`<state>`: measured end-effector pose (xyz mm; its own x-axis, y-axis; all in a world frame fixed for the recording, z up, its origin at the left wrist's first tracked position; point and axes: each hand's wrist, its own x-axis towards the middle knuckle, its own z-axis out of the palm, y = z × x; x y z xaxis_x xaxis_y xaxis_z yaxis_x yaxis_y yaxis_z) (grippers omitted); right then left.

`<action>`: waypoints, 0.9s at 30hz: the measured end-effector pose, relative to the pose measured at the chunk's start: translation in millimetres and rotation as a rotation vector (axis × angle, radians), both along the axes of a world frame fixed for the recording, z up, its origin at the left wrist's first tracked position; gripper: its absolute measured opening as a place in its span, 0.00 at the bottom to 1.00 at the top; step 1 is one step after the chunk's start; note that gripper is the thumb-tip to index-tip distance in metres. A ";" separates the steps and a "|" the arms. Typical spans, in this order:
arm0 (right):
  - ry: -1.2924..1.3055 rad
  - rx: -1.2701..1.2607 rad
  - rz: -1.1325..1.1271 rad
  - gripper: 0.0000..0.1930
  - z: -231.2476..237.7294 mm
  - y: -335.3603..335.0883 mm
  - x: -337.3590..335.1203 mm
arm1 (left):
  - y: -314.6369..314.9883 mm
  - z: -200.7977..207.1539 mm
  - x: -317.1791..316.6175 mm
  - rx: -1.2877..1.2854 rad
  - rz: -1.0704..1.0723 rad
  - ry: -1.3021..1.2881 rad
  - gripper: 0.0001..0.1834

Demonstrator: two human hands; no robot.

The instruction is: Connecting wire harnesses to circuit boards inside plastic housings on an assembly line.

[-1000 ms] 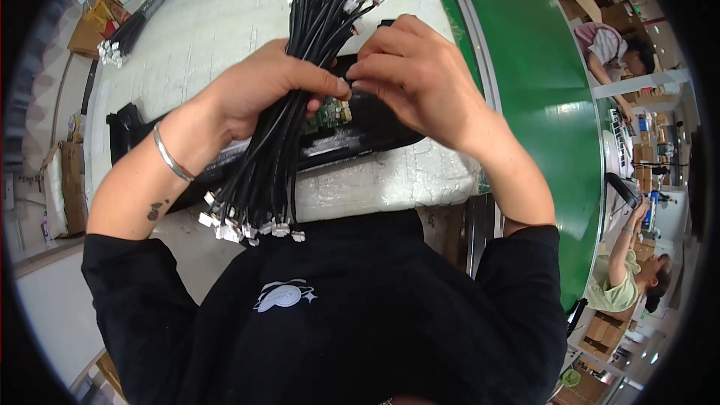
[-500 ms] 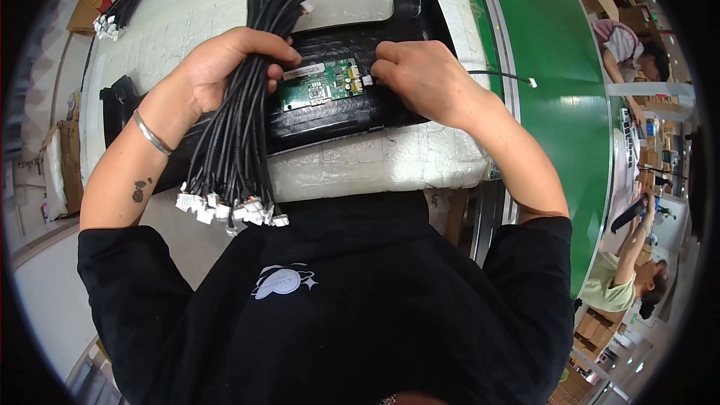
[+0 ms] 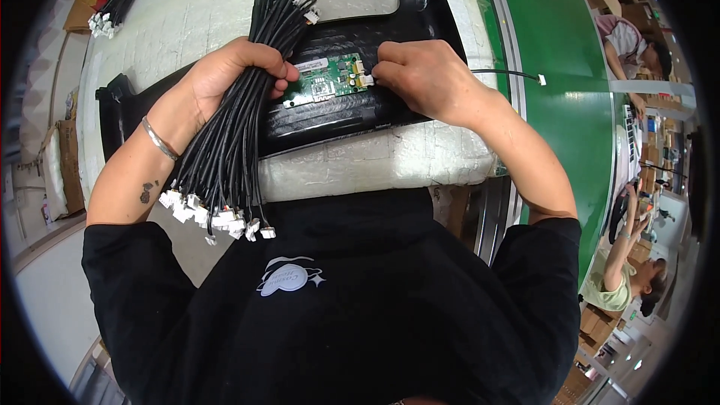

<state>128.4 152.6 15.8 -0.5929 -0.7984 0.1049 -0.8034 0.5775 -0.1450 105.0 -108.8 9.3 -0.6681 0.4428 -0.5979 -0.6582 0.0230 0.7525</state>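
Bending over the bench, a person in a black T-shirt point(image 3: 337, 330) works with both bare hands as I look on; the left hand point(image 3: 234, 71) has its fingers curled closed around the middle of a thick bundle of black cables point(image 3: 225, 131), white connectors fanning out at both ends; the right hand point(image 3: 431, 79) has its fingers bent and pinched together on a single black cable point(image 3: 506, 73), which comes out past the hand and ends in a small white plug point(image 3: 541, 79) above the green surface point(image 3: 562, 150); its run beneath the palm is hidden from me.

Just at those fingertips sits a white connector point(image 3: 367, 80), by the right edge of a green circuit board point(image 3: 324, 84); the board lies in a long, glossy black plastic housing point(image 3: 382, 28), which rests aslant on a film-wrapped white pad point(image 3: 375, 169); another cable bundle point(image 3: 124, 1) lies at the far left; a silver bangle point(image 3: 158, 139) circles the left wrist; beyond the green surface, two co-workers point(image 3: 611, 285) are at the right.
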 end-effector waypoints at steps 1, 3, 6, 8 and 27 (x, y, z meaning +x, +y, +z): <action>-0.009 -0.010 0.016 0.07 -0.1 -0.6 -2.3 | -0.9 -1.3 -0.2 0.035 0.032 -0.018 0.08; -0.026 -0.016 0.033 0.07 -0.8 -3.0 -4.4 | -0.6 -1.4 -0.2 0.035 0.040 -0.008 0.07; -0.061 -0.064 0.055 0.07 0.7 -7.5 -9.5 | 3.3 0.4 -1.9 -0.008 0.041 0.023 0.07; -0.070 -0.033 0.051 0.07 1.9 -7.1 -11.9 | 7.0 3.4 -3.0 -0.063 0.030 0.044 0.07; 0.376 -0.240 -0.498 0.13 28.0 85.3 92.4 | 42.8 138.5 35.0 0.709 0.184 0.373 0.22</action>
